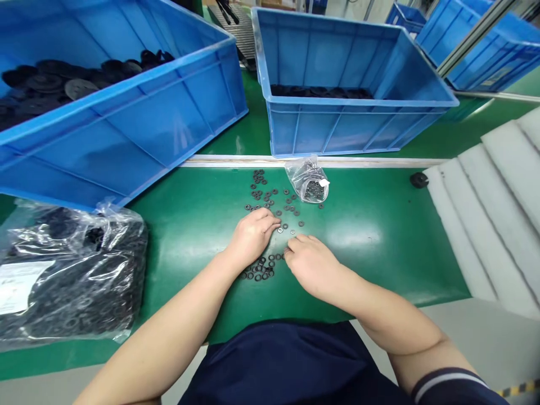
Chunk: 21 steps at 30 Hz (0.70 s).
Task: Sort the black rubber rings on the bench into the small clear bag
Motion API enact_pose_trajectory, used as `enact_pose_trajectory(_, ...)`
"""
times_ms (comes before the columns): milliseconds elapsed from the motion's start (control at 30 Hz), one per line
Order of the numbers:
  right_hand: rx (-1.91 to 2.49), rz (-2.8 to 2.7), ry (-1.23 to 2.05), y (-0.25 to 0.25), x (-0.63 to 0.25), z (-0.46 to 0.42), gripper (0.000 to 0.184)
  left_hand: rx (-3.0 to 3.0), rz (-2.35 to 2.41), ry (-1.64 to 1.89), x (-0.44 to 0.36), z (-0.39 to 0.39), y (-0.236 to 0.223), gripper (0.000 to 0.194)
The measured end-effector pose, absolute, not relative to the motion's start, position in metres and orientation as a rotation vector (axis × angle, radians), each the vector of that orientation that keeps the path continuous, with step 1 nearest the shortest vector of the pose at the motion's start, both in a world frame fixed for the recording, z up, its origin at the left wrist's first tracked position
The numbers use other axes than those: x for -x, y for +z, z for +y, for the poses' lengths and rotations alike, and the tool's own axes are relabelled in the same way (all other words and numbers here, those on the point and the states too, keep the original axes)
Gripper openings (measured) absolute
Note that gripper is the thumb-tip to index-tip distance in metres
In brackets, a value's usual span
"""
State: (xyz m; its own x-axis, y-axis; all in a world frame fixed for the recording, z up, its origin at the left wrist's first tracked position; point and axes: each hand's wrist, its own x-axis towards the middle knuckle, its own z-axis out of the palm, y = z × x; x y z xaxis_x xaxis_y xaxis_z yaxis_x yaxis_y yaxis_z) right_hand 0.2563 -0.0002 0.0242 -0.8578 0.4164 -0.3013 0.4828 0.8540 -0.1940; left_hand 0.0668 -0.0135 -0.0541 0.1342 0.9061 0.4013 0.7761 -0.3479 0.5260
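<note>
Small dark rubber washers (258, 270) lie scattered in two loose groups on the green work mat (379, 270). My left hand (252, 236) rests on the mat with its fingers curled towards a few washers. My right hand (310, 265) lies just to its right, fingertips down among washers near the lower group. Neither hand clearly shows a washer held, since the fingers hide what is under them. Beyond both hands sits a clear plastic bag (307, 181) holding more washers, with a white tag at its edge.
Large blue plastic crates (341, 126) stand behind the mat, holding black discs. A big clear bag of black rings (71, 275) lies at the left. White foam pads (485, 219) line the right side, and a black round part (419, 180) sits beside them.
</note>
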Motion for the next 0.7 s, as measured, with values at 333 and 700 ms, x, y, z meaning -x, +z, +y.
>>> enact_pose_trajectory(333, -1.09, 2.837, -0.552, 0.009, -0.27, 0.039, 0.021, -2.278, 1.866, 0.636, -0.074, -0.034, -0.032, 0.036)
enact_pose_trajectory(700, -1.131, 2.797, -0.456, 0.003, -0.266, 0.041, 0.022, -2.243, 1.879, 0.683, -0.093, -0.046, -0.019, 0.075)
